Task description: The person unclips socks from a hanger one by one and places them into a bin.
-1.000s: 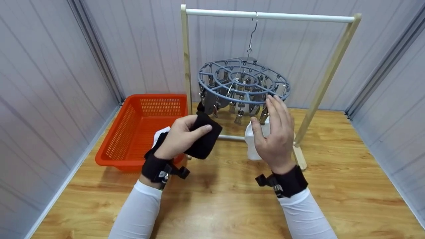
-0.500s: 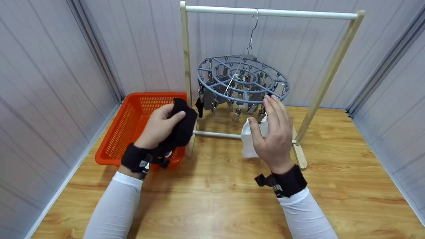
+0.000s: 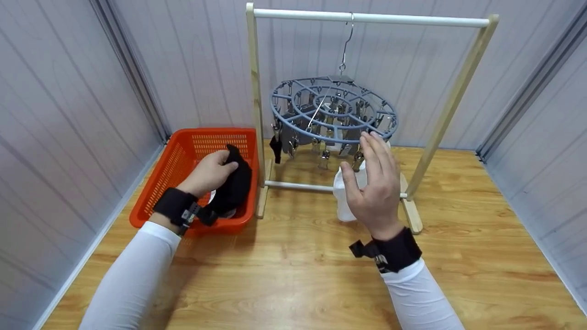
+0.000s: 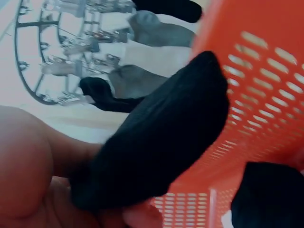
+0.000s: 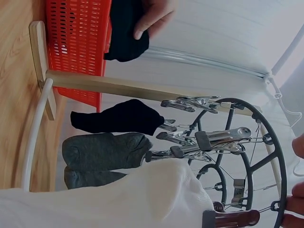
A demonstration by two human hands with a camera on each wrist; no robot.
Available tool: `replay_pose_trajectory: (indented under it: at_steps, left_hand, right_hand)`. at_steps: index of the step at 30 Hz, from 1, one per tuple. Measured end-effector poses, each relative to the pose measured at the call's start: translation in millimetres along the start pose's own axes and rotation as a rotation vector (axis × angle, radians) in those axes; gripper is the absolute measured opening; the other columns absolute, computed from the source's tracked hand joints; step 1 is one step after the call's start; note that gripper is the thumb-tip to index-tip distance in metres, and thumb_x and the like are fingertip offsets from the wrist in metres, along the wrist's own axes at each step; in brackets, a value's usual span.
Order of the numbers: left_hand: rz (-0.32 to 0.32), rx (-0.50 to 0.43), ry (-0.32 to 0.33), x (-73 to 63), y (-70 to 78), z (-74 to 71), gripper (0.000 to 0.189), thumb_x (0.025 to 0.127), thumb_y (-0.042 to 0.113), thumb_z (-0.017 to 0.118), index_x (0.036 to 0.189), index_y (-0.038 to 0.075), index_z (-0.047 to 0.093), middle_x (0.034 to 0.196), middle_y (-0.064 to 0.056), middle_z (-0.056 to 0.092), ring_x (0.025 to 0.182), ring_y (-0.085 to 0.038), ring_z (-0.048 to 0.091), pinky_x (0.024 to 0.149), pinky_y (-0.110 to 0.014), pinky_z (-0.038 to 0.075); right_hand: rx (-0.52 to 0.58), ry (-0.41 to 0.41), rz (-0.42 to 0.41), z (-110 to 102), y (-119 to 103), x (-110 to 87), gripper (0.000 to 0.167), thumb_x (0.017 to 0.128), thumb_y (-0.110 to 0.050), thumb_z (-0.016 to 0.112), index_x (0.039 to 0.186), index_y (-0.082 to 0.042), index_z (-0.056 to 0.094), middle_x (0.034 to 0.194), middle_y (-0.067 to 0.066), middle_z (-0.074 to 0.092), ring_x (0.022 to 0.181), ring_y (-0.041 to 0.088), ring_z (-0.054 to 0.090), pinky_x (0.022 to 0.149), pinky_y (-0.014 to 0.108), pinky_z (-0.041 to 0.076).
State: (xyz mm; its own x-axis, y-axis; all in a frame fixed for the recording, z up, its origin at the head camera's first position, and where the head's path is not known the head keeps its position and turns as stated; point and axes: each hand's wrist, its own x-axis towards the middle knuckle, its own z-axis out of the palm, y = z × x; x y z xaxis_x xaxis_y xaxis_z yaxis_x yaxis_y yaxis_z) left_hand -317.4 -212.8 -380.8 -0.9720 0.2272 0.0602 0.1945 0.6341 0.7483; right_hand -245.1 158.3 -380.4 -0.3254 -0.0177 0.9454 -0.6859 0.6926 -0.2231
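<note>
Over the orange basket (image 3: pixel 211 131), my left hand (image 3: pixel 206 175) pinches a black sock (image 3: pixel 237 182) between thumb and fingers. In the left wrist view this black sock (image 4: pixel 161 133) slants up across the basket wall, and more dark cloth (image 4: pixel 268 197) lies below it. My right hand (image 3: pixel 378 195) is raised with straight fingers at the front rim of the round clip hanger (image 3: pixel 337 141). Its fingertips show beside the ring in the right wrist view; contact is unclear. A white sock (image 5: pixel 156 194) hangs clipped near that hand. Grey socks (image 5: pixel 104 151) and another black sock (image 5: pixel 121 118) hang beyond it.
The hanger hooks onto the white top bar (image 3: pixel 412 19) of a wooden-legged rack, whose lower bar (image 3: pixel 300 185) runs close to the floor. Metal clips dangle all round the ring. Pale panel walls stand behind and on both sides of the wood-grain surface (image 3: pixel 293 270).
My left hand has moved left and slightly down with the black sock, from in front of the hanger to over the basket. The right hand has stayed by the ring.
</note>
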Motion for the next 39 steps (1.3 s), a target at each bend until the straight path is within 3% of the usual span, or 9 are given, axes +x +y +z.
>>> replay_pose_trajectory:
  at_steps: [6, 11, 14, 17, 23, 27, 31, 35, 39]
  left_hand:
    - [-0.017, 0.018, -0.068, 6.3, -8.6, 2.9, 0.017, 0.117, 0.014, 0.055, 0.115, -0.002, 0.06, 0.105, -0.015, 0.059, 0.094, -0.031, 0.057, 0.083, -0.042, 0.045]
    - [-0.067, 0.013, -0.142, 7.7, -14.8, -0.1, 0.031, 0.117, 0.011, 0.052, 0.14, -0.01, 0.057, 0.134, -0.03, 0.061, 0.12, -0.043, 0.061, 0.1, -0.052, 0.05]
    - [-0.096, 0.021, -0.178, 8.4, -18.5, -2.8, 0.053, 0.117, 0.008, 0.05, 0.164, -0.012, 0.038, 0.164, -0.038, 0.043, 0.151, -0.051, 0.044, 0.122, -0.06, 0.041]
    - [-0.124, 0.023, -0.207, 9.6, -21.4, -4.3, 0.066, 0.116, 0.007, 0.049, 0.172, -0.01, 0.018, 0.176, -0.037, 0.023, 0.163, -0.052, 0.023, 0.131, -0.063, 0.027]
    - [-0.197, -0.051, -0.287, 9.8, -23.3, -1.9, 0.071, 0.115, 0.006, 0.052, 0.175, -0.004, 0.016, 0.18, -0.032, 0.016, 0.163, -0.048, 0.027, 0.129, -0.059, 0.034]
    - [-0.226, -0.009, -0.307, 11.7, -23.4, 0.2, 0.07, 0.113, 0.007, 0.054, 0.173, -0.008, 0.021, 0.176, -0.034, 0.026, 0.153, -0.047, 0.044, 0.115, -0.054, 0.052]
    - [-0.29, 0.034, -0.316, 11.5, -23.3, -2.9, 0.062, 0.114, 0.011, 0.052, 0.167, -0.013, 0.03, 0.161, -0.037, 0.043, 0.122, -0.043, 0.065, 0.088, -0.049, 0.066]
    - [-0.302, 0.085, -0.268, 5.6, -20.7, -10.8, 0.041, 0.113, 0.015, 0.052, 0.142, -0.014, 0.051, 0.124, -0.029, 0.062, 0.091, -0.037, 0.073, 0.072, -0.043, 0.067]
    - [-0.251, 0.25, -0.168, -1.8, -10.4, -14.4, 0.028, 0.111, 0.021, 0.051, 0.114, -0.005, 0.059, 0.095, -0.016, 0.059, 0.08, -0.034, 0.067, 0.068, -0.041, 0.058]
  right_hand:
    - [0.018, -0.001, -0.008, -1, 1, 0.1, 0.055, 0.104, -0.022, 0.073, 0.147, 0.01, 0.063, 0.152, 0.025, 0.064, 0.148, 0.044, 0.053, 0.129, 0.057, 0.034]
    - [0.018, -0.007, -0.008, -3, 0, 0.9, 0.055, 0.104, -0.022, 0.073, 0.148, 0.011, 0.062, 0.154, 0.024, 0.063, 0.149, 0.044, 0.053, 0.128, 0.058, 0.035]
    - [0.021, -0.01, -0.009, -3, -1, 0.8, 0.055, 0.104, -0.022, 0.073, 0.148, 0.011, 0.062, 0.155, 0.024, 0.062, 0.149, 0.044, 0.052, 0.128, 0.058, 0.034]
    - [0.026, -0.011, -0.012, -3, -1, 1.4, 0.055, 0.104, -0.022, 0.073, 0.147, 0.011, 0.063, 0.155, 0.023, 0.062, 0.149, 0.045, 0.053, 0.13, 0.056, 0.033]
    - [0.023, -0.018, -0.021, -3, 0, 0.8, 0.055, 0.104, -0.022, 0.073, 0.147, 0.01, 0.063, 0.154, 0.025, 0.063, 0.147, 0.046, 0.054, 0.13, 0.054, 0.033]
    - [0.017, -0.028, -0.02, -4, 1, -0.1, 0.055, 0.104, -0.023, 0.072, 0.147, 0.01, 0.063, 0.154, 0.024, 0.063, 0.149, 0.044, 0.053, 0.13, 0.054, 0.034]
    - [0.016, -0.029, -0.016, -4, 2, 0.1, 0.055, 0.104, -0.023, 0.073, 0.147, 0.01, 0.063, 0.155, 0.024, 0.063, 0.148, 0.044, 0.053, 0.13, 0.054, 0.033]
    - [0.016, -0.03, -0.02, -4, 1, 0.6, 0.055, 0.104, -0.022, 0.073, 0.147, 0.01, 0.063, 0.154, 0.025, 0.063, 0.149, 0.044, 0.053, 0.13, 0.054, 0.033]
    - [0.019, -0.033, -0.028, -4, -1, 1.6, 0.054, 0.104, -0.022, 0.072, 0.147, 0.01, 0.063, 0.153, 0.025, 0.063, 0.149, 0.043, 0.053, 0.129, 0.055, 0.034]
